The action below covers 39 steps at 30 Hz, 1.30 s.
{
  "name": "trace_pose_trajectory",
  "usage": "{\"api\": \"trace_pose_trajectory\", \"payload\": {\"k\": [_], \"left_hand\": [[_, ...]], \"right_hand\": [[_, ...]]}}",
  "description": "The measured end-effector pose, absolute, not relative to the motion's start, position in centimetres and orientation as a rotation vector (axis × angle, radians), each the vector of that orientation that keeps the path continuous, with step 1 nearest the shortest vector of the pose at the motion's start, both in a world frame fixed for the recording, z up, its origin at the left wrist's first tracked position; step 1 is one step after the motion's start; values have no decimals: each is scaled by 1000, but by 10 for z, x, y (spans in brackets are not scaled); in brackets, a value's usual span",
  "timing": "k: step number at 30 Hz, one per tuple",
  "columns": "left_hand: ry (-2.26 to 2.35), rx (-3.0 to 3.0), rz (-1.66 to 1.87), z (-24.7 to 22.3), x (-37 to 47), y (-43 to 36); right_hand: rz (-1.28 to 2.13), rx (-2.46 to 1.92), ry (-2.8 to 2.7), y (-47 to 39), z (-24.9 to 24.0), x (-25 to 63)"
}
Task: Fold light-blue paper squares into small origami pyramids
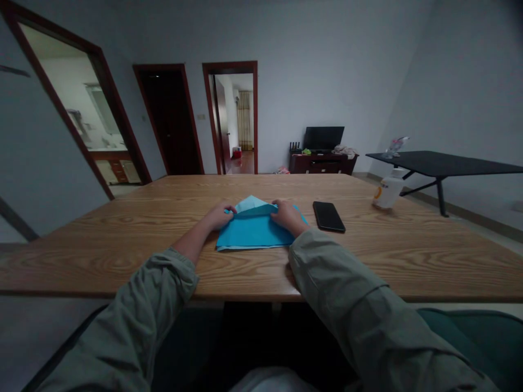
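Observation:
A folded sheet of blue paper (255,231) lies on the wooden table in front of me, with a lighter blue triangular point at its far side. My left hand (219,216) grips the paper's far left corner, thumb and fingers closed at the fold. On the other side, my right hand (288,216) has its fingers closed on the upper flap, right of the middle. Both forearms reach in from the near edge. The undersides of the fingers are hidden.
A black phone (329,216) lies right of the paper. Farther right stands a white bottle (388,190) on the wooden table (143,234). Beyond it is a black table (445,162). A TV (324,138) rests on a dark cabinet (321,163) by the back wall.

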<state>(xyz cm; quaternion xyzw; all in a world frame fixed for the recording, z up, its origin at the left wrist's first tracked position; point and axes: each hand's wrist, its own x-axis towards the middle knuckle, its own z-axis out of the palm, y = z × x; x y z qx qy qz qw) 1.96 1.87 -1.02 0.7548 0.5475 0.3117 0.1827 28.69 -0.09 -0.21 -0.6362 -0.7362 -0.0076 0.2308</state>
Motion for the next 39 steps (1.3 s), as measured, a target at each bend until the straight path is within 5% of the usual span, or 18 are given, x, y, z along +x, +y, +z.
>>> {"api": "trace_pose_trajectory", "payload": {"k": [10,39], "left_hand": [[1773,2369,628,-12,21,21],[1708,2344,659,-17,22,20]], "right_hand": [[36,-1775,-2204,1,-2,284],[154,-1547,-2387,10,-3,296]]}}
